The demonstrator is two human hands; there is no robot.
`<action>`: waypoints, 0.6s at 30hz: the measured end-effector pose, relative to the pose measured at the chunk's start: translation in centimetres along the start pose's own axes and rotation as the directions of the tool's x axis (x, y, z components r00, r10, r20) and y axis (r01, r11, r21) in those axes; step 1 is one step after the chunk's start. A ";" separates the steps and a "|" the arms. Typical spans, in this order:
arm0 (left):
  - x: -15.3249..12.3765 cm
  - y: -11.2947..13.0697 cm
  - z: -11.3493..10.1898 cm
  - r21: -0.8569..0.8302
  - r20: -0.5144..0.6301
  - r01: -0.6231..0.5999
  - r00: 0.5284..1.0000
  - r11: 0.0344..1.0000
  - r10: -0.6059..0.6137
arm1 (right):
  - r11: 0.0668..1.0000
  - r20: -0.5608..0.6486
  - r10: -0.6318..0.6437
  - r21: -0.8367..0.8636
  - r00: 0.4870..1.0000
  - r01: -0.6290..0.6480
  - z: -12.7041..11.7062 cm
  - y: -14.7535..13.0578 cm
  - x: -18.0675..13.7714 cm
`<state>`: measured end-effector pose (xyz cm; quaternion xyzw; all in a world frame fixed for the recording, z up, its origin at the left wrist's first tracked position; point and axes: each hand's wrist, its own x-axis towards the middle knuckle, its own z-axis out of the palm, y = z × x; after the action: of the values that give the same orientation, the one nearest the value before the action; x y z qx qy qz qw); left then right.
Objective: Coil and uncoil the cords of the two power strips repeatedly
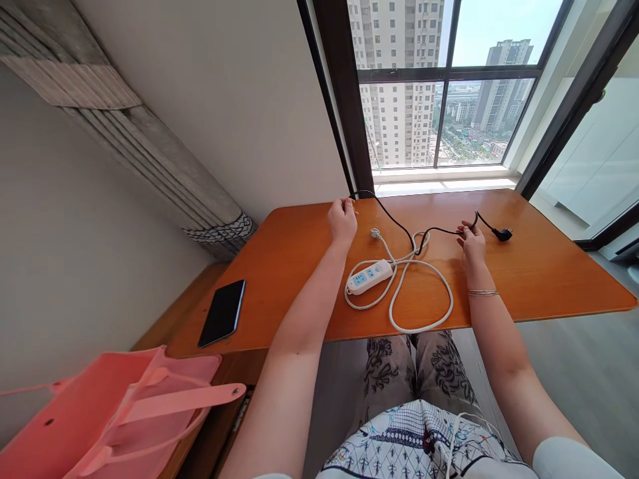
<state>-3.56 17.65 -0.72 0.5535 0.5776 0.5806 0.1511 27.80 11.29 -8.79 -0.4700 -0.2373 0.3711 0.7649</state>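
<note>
**Right of centre, a black cord point(442, 229) between two hands**

The left hand point(343, 221) curls closed on the cord; the right hand point(472, 245) pinches it near the plug point(502, 234), just right of that hand. Between the grips, the cord dips over the white cable point(419, 330) of the power strip point(370, 277), mid-frame.

Head camera: over the lap point(392, 379), facing forward and down
Table point(279, 266): near, mid-frame
Window point(450, 73): farther, upper right
City point(458, 136): farthest, apparently well below
</note>
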 end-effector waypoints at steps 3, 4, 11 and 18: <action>0.8 0.8 -1.0 -0.325 -0.096 0.053 0.991 0.944 -0.088 | 1.000 -0.029 0.000 -0.019 1.000 -0.001 -0.2 0.4 0.3; 0.9 1.1 -1.3 -0.422 -0.115 0.069 0.985 0.904 -0.128 | 1.000 -0.036 0.007 -0.001 0.999 -0.007 -0.3 0.5 0.5; 1.2 2.8 -2.7 -0.743 -0.150 0.086 0.945 0.664 -0.290 | 0.940 -0.208 0.068 0.341 0.976 0.007 -0.2 1.0 1.5; 4.4 0.7 -4.7 -0.738 -0.238 0.153 0.852 0.657 -0.466 | 0.847 -0.279 0.047 0.520 0.959 0.110 -0.6 0.8 2.1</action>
<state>-8.60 18.65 3.22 0.2118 0.4217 0.8205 0.3227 29.26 12.87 -9.71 -0.2844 -0.0221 0.3389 0.8965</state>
